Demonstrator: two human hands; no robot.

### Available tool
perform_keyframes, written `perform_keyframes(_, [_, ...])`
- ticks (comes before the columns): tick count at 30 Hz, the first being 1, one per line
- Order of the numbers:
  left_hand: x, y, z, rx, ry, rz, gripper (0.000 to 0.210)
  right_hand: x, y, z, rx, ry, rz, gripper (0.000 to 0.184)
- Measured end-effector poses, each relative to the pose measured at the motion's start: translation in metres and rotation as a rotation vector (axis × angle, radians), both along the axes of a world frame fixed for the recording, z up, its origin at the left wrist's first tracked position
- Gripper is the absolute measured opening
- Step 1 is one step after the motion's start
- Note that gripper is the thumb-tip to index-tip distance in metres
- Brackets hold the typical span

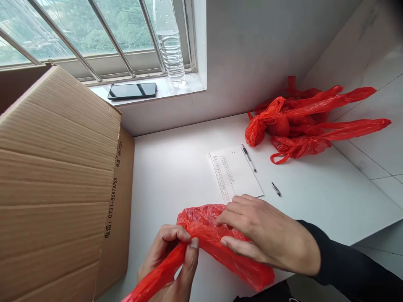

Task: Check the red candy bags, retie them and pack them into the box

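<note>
A red plastic bag (pixel 217 243) lies at the table's front edge, its gathered end drawn out toward the lower left. My left hand (pixel 176 260) pinches that twisted part between thumb and fingers. Over the bag's body is my right hand (pixel 261 230), its thumb and fingers apart and the fingertips at the plastic. The bag's contents, if any, cannot be made out. Just beyond the right fingers lies a sheet of paper (pixel 236 174) with handwritten columns. A pen (pixel 248 158) rests along its right side, and a pen cap (pixel 276 189) lies further right.
A large cardboard box (pixel 56 167) with a raised flap stands on the left. Several tied red bags (pixel 299 121) are heaped at the back right by the wall. On the barred window's sill are a phone (pixel 132 90) and a partly filled water bottle (pixel 171 54).
</note>
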State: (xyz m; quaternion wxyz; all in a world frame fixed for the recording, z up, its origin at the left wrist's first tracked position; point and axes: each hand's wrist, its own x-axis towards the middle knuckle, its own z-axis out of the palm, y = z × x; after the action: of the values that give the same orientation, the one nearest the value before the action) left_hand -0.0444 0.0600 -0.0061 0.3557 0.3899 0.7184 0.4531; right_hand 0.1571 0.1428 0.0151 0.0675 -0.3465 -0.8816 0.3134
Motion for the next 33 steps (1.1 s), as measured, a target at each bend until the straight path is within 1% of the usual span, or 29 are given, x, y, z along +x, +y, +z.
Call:
perform_keyframes(3, [0.006, 0.000, 0.004, -0.035, -0.025, 0.057, 0.022, -0.002, 0.001, -0.011, -0.104, 0.054, 0.041, 0.017])
perform_keyframes(5, [0.009, 0.001, 0.006, -0.037, -0.031, 0.063, 0.022, -0.003, 0.000, -0.012, -0.099, 0.067, 0.067, 0.014])
perform_keyframes(7, [0.009, 0.001, 0.006, -0.016, -0.037, 0.074, 0.021, -0.004, 0.001, -0.009, -0.056, 0.051, 0.094, 0.012])
perform_keyframes(9, [0.006, 0.001, 0.003, 0.024, -0.053, 0.074, 0.018, -0.003, 0.004, -0.003, -0.004, 0.055, 0.088, 0.014])
perform_keyframes(11, [-0.001, 0.001, 0.000, 0.084, -0.044, 0.021, 0.014, -0.001, 0.010, 0.004, 0.076, 0.080, 0.045, 0.015])
perform_keyframes(13, [-0.008, 0.000, -0.004, 0.132, 0.016, -0.063, 0.010, 0.000, 0.016, 0.011, 0.175, 0.109, -0.003, 0.018])
perform_keyframes(15, [-0.013, -0.002, -0.007, 0.166, 0.087, -0.103, 0.008, 0.001, 0.020, 0.018, 0.261, 0.141, -0.037, 0.020])
perform_keyframes(19, [-0.012, -0.005, -0.010, 0.191, 0.154, -0.053, 0.006, -0.002, 0.022, 0.024, 0.359, 0.176, -0.081, 0.019])
perform_keyframes(23, [-0.005, -0.003, -0.007, 0.166, 0.207, -0.011, 0.016, -0.003, 0.022, 0.023, 0.354, 0.181, -0.087, 0.021])
perform_keyframes(25, [-0.005, 0.000, -0.003, 0.110, 0.307, 0.036, 0.020, -0.002, 0.022, 0.022, 0.354, 0.192, -0.101, 0.020])
perform_keyframes(27, [-0.008, 0.003, -0.001, -0.004, 0.380, 0.109, 0.026, -0.001, 0.023, 0.023, 0.369, 0.208, -0.123, 0.019])
perform_keyframes(29, [-0.014, 0.006, -0.001, -0.048, 0.322, 0.140, 0.030, 0.001, 0.023, 0.024, 0.370, 0.222, -0.127, 0.017])
perform_keyframes(30, [-0.018, 0.007, -0.001, -0.019, 0.234, 0.139, 0.030, 0.002, 0.022, 0.024, 0.358, 0.228, -0.122, 0.017])
perform_keyframes(32, [-0.023, 0.010, -0.003, 0.098, -0.018, 0.137, 0.029, 0.004, 0.020, 0.026, 0.317, 0.233, -0.117, 0.015])
perform_keyframes(33, [-0.024, 0.012, -0.004, 0.128, -0.150, 0.137, 0.029, 0.004, 0.019, 0.026, 0.288, 0.230, -0.120, 0.014])
